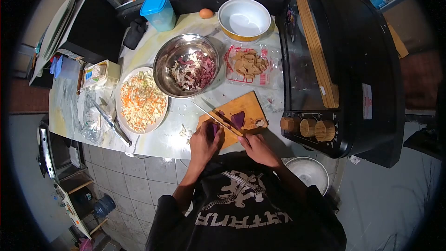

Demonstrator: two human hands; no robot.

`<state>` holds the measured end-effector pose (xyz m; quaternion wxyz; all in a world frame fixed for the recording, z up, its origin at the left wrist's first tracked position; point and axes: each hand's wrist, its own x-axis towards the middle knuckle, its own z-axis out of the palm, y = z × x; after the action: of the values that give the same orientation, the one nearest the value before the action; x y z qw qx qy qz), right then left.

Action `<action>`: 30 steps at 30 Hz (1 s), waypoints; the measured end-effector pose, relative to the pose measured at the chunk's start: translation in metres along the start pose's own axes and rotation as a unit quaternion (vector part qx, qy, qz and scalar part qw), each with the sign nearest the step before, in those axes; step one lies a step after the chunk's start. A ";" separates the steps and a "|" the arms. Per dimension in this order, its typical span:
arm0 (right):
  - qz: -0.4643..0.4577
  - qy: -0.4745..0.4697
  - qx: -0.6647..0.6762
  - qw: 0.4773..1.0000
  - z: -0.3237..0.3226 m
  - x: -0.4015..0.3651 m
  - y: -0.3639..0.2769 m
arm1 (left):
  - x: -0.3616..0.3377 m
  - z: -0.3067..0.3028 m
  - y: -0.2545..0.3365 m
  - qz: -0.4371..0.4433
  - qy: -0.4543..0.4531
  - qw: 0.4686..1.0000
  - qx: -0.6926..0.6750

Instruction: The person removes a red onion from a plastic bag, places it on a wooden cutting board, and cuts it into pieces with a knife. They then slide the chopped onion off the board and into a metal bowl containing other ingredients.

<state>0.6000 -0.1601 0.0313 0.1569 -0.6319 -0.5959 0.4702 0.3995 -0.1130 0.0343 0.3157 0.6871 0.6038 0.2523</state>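
Note:
My right hand [260,148] is closed around the handle of a kitchen knife [213,115], whose blade slants up and left over the wooden cutting board [253,103]. My left hand [204,145] curls its fingers on a piece of purple vegetable [216,128], possibly sweet potato, beside the blade. A larger purple chunk [238,119] lies on the board right of the knife. Behind the board, a steel mixing bowl [160,67] holds chopped purple and whitish bits. Left of it, a white plate [163,120] is heaped with shredded white and orange vegetables.
A second knife [111,123] lies by crumpled plastic at left. Behind the board are a plastic bag with brown slices [251,62], a white-lined bowl [244,16], an egg [206,13] and a blue-lidded container [158,11]. A black oven [357,65] stands at right.

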 end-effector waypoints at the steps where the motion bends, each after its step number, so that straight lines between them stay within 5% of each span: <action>1: 0.011 -0.009 0.004 1.000 0.000 0.000 0.000 | 0.000 -0.001 0.001 0.000 0.000 1.000 0.000; 30: -0.044 0.032 0.019 0.998 0.010 0.007 -0.002 | -0.009 0.000 0.003 -0.040 0.073 0.987 -0.137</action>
<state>0.5904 -0.1569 0.0250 0.2087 -0.6166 -0.6087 0.4536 0.4004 -0.1218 0.0369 0.3714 0.5926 0.6122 0.3690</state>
